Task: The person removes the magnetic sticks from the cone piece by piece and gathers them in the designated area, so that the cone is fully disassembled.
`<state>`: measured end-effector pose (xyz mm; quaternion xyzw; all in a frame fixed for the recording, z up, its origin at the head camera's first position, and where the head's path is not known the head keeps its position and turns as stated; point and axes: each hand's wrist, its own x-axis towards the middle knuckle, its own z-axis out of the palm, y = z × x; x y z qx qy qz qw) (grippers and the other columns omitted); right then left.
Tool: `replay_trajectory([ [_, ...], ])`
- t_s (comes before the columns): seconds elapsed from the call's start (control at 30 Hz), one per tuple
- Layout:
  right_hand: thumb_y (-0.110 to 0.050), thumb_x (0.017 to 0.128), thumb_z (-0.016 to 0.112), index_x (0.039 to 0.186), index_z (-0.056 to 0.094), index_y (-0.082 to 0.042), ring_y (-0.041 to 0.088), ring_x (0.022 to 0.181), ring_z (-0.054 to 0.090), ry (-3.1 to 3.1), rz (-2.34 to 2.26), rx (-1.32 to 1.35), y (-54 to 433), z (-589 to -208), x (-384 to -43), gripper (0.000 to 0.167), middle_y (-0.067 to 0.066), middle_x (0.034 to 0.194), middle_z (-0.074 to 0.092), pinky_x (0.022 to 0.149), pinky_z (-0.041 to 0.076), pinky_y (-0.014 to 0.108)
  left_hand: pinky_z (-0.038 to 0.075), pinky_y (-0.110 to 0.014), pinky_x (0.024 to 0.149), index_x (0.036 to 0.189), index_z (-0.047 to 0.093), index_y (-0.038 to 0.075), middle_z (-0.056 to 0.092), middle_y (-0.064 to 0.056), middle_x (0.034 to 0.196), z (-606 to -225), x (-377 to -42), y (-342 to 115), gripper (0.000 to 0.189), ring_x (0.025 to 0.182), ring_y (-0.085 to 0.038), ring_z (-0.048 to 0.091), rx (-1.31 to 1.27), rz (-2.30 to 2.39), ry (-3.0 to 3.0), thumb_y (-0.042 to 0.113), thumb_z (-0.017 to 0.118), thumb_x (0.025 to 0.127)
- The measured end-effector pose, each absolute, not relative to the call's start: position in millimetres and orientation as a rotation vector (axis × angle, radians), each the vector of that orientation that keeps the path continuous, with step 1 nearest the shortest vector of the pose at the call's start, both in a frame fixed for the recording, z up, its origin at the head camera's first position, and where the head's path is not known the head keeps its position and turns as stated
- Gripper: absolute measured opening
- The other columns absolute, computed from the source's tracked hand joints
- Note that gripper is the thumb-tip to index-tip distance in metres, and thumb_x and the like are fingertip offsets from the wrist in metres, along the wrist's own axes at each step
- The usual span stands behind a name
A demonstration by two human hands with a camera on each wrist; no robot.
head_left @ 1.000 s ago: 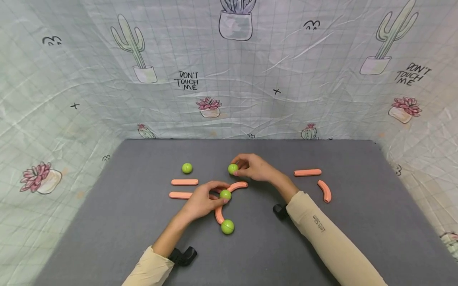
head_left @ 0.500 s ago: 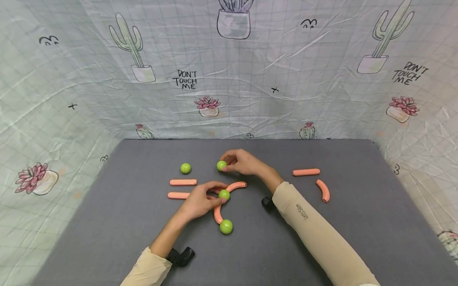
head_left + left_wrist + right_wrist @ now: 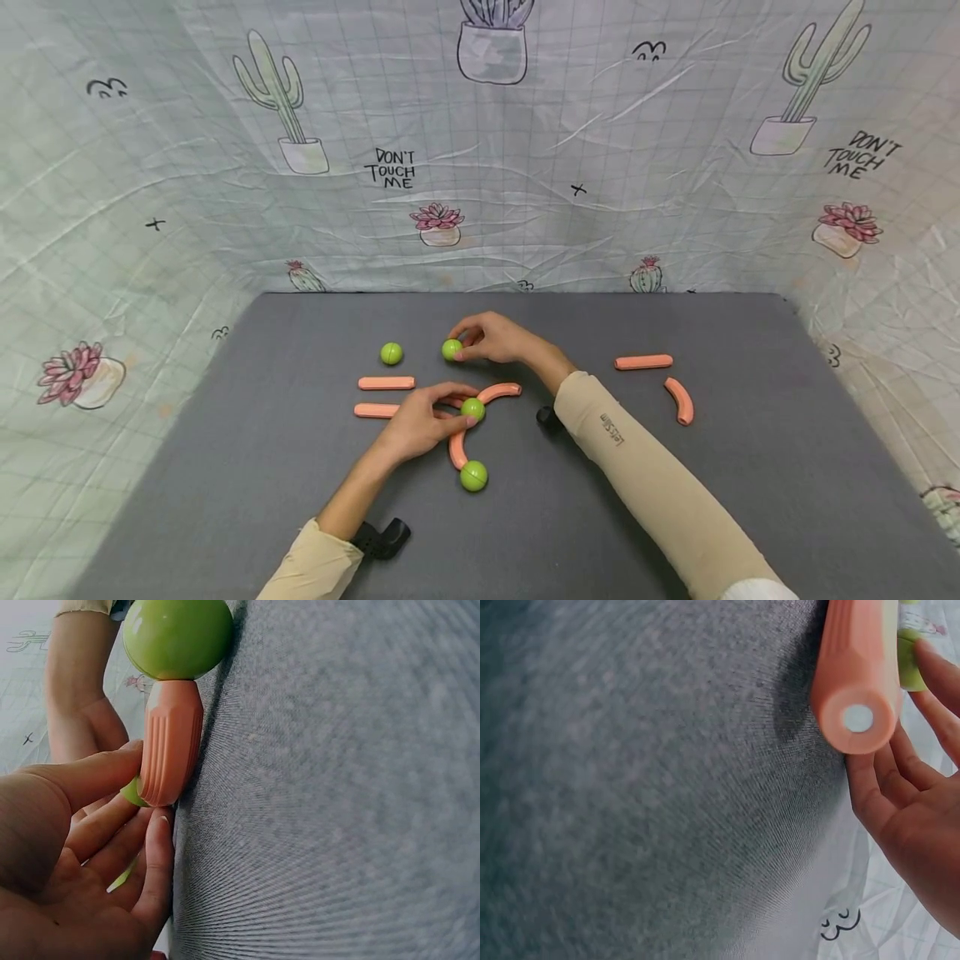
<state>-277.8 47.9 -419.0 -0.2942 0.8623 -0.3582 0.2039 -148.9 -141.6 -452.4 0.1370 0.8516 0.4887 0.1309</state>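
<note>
My left hand (image 3: 422, 422) pinches a green ball (image 3: 472, 410) between thumb and fingers, at the middle of the table. From that ball one curved orange stick (image 3: 502, 391) reaches to the upper right. Another curved orange stick (image 3: 457, 451) runs down to a second green ball (image 3: 473, 476), touching it in the left wrist view. Farther back, my right hand (image 3: 497, 337) holds a third green ball (image 3: 452, 349) at its fingertips. In the right wrist view an orange stick's end with a pale round disc (image 3: 858, 718) shows close up.
Two straight orange sticks, an upper one (image 3: 386, 382) and a lower one (image 3: 375, 411), lie left of my left hand. Behind them sits another green ball (image 3: 391, 353). On the right are a straight stick (image 3: 643, 362) and a curved one (image 3: 679, 402). A printed cloth (image 3: 525, 233) hangs behind the table.
My right hand has carried its green ball leftward along the back of the table. The left hand stays put on its ball, and the joined pieces look unmoved.
</note>
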Motion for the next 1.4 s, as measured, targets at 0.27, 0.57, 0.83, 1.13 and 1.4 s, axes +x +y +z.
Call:
replay_trajectory([
  [0.27,-0.022,0.099,0.074,0.137,0.068,-0.012,0.022,0.101,0.069,2.401,-0.974,-0.794,44,-421,-279,0.039,0.013,0.115,0.074,0.077,0.052,0.026,0.058,-0.024,0.080,0.131,0.072,0.017,0.073,-0.009,0.121,-449,-148,-141,0.037,0.101,-0.018,0.072,0.384,1.414,2.473,0.021,0.079,0.095],
  [0.57,-0.020,0.098,0.075,0.142,0.064,-0.010,0.019,0.096,0.069,2.344,-1.063,-0.773,51,-421,-281,0.046,0.014,0.114,0.073,0.080,0.053,0.026,0.058,-0.027,0.079,0.131,0.072,0.019,0.073,-0.008,0.121,-448,-150,-139,0.037,0.100,-0.017,0.072,0.356,1.419,2.468,0.019,0.078,0.095],
  [0.83,-0.026,0.101,0.071,0.143,0.061,-0.007,0.024,0.104,0.070,2.352,-1.033,-0.732,67,-419,-275,0.047,0.016,0.120,0.072,0.089,0.056,0.034,0.058,-0.027,0.080,0.131,0.072,0.020,0.073,-0.008,0.119,-448,-150,-140,0.036,0.098,-0.017,0.072,0.339,1.411,2.476,0.018,0.078,0.095],
  [1.13,-0.024,0.103,0.068,0.138,0.065,-0.006,0.024,0.106,0.069,2.385,-0.993,-0.715,98,-415,-257,0.040,0.015,0.121,0.072,0.089,0.056,0.036,0.057,-0.029,0.080,0.130,0.071,0.021,0.072,-0.005,0.117,-445,-152,-133,0.036,0.095,-0.014,0.068,0.320,1.354,2.517,0.016,0.077,0.095],
  [1.4,-0.017,0.101,0.069,0.132,0.067,-0.004,0.018,0.087,0.069,2.315,-0.985,-0.772,115,-413,-239,0.033,0.012,0.107,0.075,0.073,0.052,0.029,0.055,-0.033,0.083,0.129,0.072,0.019,0.073,-0.003,0.116,-446,-154,-127,0.035,0.101,-0.016,0.067,0.301,1.311,2.597,0.017,0.078,0.094],
])
